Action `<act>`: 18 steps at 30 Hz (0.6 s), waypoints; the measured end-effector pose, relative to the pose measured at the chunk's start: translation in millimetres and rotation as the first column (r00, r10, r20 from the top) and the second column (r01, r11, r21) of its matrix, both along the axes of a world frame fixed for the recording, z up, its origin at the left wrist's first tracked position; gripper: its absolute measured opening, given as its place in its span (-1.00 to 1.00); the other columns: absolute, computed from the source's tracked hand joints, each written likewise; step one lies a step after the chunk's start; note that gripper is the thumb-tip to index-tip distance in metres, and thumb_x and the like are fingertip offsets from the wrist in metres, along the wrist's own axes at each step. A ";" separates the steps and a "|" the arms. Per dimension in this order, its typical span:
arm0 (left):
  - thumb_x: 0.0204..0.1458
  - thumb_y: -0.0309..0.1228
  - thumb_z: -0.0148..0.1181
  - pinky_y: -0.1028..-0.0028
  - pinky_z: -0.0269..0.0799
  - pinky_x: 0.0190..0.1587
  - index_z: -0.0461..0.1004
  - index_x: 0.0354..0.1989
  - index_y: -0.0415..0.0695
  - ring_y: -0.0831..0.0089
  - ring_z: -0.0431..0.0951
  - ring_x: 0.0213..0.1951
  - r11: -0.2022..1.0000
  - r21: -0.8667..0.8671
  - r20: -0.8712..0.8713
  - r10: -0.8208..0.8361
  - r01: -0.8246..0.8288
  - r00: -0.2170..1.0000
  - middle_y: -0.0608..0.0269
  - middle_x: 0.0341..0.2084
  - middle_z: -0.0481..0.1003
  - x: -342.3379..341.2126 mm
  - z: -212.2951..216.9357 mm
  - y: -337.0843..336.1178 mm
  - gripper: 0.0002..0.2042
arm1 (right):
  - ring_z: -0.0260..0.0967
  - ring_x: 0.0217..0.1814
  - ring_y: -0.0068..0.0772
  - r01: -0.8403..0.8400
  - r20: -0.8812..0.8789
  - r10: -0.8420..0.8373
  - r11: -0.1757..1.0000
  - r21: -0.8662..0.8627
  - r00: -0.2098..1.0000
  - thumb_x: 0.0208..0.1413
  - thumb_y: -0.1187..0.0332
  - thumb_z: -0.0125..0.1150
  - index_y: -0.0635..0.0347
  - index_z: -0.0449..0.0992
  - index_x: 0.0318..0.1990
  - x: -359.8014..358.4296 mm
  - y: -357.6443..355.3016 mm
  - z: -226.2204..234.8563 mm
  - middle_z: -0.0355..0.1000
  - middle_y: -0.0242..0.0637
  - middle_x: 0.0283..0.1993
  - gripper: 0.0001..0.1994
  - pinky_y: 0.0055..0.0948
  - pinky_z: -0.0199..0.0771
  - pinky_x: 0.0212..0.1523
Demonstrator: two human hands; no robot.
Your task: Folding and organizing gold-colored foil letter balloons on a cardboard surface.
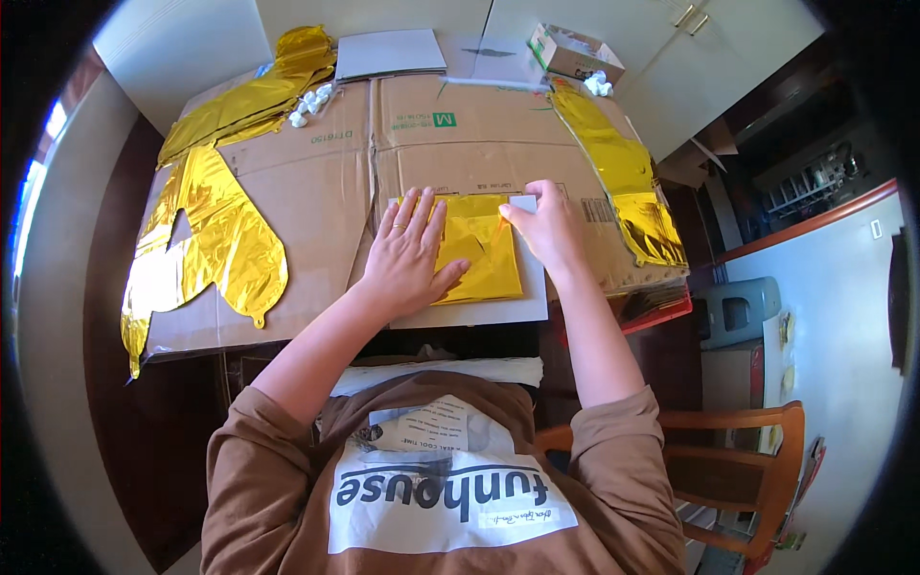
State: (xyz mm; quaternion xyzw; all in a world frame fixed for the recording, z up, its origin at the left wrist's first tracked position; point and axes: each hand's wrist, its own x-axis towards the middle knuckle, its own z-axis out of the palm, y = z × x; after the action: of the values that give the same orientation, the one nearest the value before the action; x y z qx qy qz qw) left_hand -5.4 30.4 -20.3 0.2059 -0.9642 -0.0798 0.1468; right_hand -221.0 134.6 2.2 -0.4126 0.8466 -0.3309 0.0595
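A folded gold foil balloon [484,273] lies on a white board [533,305] at the table's near edge, in front of me. My left hand [407,254] presses flat on the balloon's left side, fingers stretched out and a ring on one of them. At the balloon's upper right corner, my right hand [548,225] has its fingers curled in, with the thumb tip against the foil. A small orange patch shows at that thumb; I cannot make out whether it is a reflection. The board's left part is hidden under my left hand.
Flattened cardboard [278,182] covers the table. Unfolded gold foil balloons lie at left [216,230] and right [613,158]. White crumpled bits [309,103], a stack of white sheets [391,54] and an open box [577,50] sit at the back. A wooden chair [781,460] stands at right.
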 end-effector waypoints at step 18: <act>0.23 0.20 -0.06 -0.04 -0.24 0.51 0.13 0.44 -0.32 -0.24 -0.10 0.50 0.999 -0.047 -0.028 -0.012 0.011 1.000 -0.28 0.46 0.03 2.8 -9.2 -2.6 -0.15 | -0.37 0.69 0.02 -0.285 -0.357 0.445 0.862 0.418 0.821 0.35 -0.23 -0.18 0.31 -0.07 0.53 36.5 31.6 -16.7 -0.20 0.06 0.63 -0.14 0.23 -0.53 0.56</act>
State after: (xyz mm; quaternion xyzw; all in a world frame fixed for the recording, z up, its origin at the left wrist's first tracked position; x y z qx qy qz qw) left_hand -2.6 27.8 -29.4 0.1958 -0.9648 -0.0609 0.1645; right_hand -184.5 166.2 -14.6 -0.6163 0.7855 -0.0565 0.0007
